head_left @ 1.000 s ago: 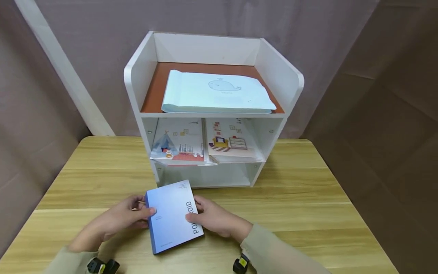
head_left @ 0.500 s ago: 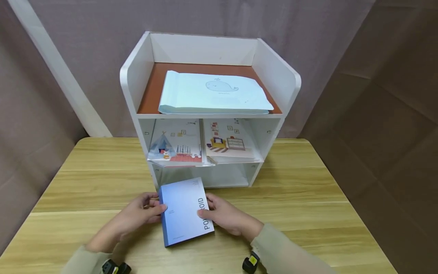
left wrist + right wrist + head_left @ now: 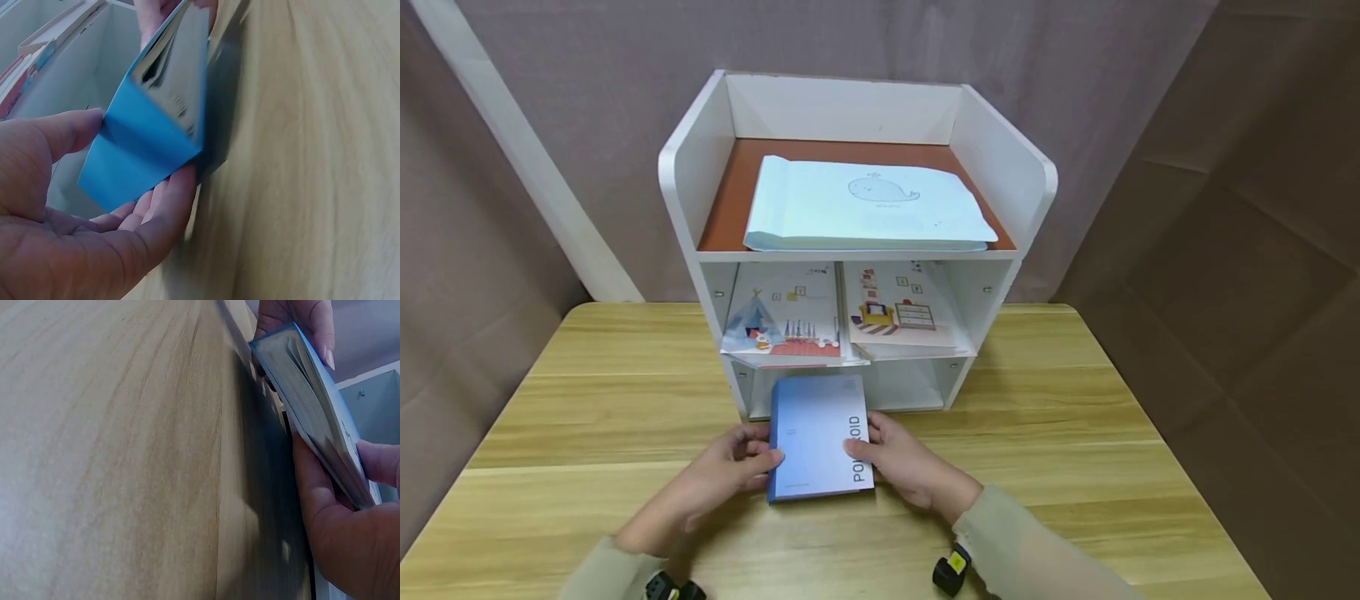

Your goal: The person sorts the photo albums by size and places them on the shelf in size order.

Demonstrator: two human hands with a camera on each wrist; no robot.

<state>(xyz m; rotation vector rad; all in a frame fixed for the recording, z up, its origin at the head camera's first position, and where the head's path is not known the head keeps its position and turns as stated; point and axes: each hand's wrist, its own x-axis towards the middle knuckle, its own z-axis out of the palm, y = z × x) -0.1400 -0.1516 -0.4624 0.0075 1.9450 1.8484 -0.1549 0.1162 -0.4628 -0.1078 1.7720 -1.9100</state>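
Observation:
A thick blue book point(image 3: 820, 437) is held level above the table, its far edge in front of the shelf's bottom compartment point(image 3: 906, 383). My left hand point(image 3: 726, 467) grips its spine side, thumb on the cover and fingers beneath. On the opposite side my right hand point(image 3: 913, 462) pinches the book with the thumb on top. In the left wrist view the blue spine point(image 3: 137, 150) lies between thumb and fingers. The right wrist view shows the page edges point(image 3: 306, 394), with my right fingers under them.
The white shelf unit point(image 3: 672, 179) stands at the back of the wooden table point(image 3: 1075, 467). On its top level lies a pale blue book with a whale drawing point(image 3: 865, 208). Two illustrated books point(image 3: 786, 312) lie side by side on the middle level, their front edges slightly overhanging.
Both hands have carried the book forward and to the right, toward the bottom compartment. Its slanted cover has turned nearly square to the shelf. The view has shifted slightly.

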